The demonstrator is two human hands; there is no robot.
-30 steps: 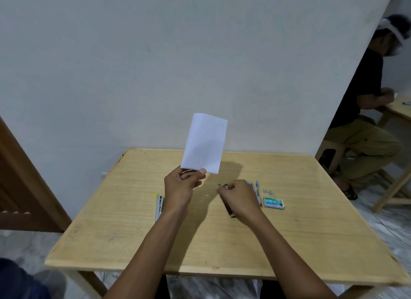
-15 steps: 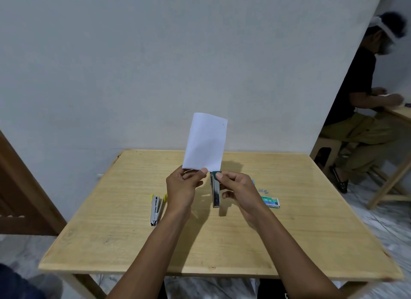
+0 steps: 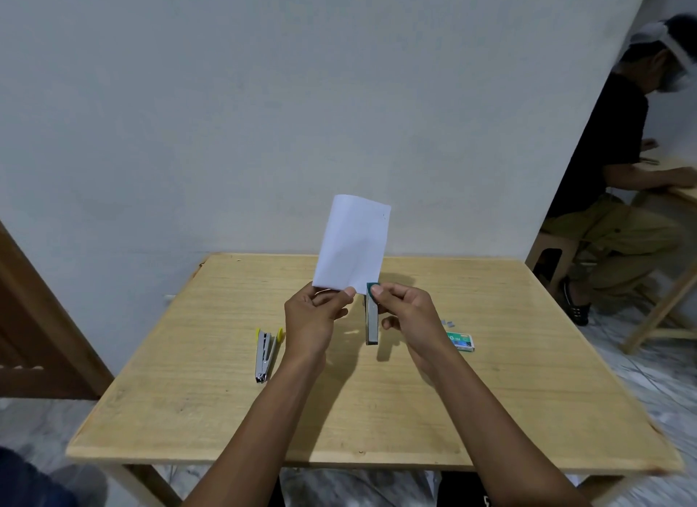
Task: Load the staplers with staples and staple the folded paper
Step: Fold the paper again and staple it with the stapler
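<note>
One view only: wide-angle cam on my head, facing forward and down. The table (image 3: pixel 490 393) fills the lower half, the wall (image 3: pixel 264 110) the upper. My left hand (image 3: pixel 315 318) and right hand (image 3: pixel 411 318) sit mid-frame, near. A seated person (image 3: pixel 611 167) at the right edge.

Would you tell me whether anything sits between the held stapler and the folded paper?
Nothing visible does: the green stapler in the right hand sits right at the lower corner of the folded paper, which the left hand pinches.
</note>
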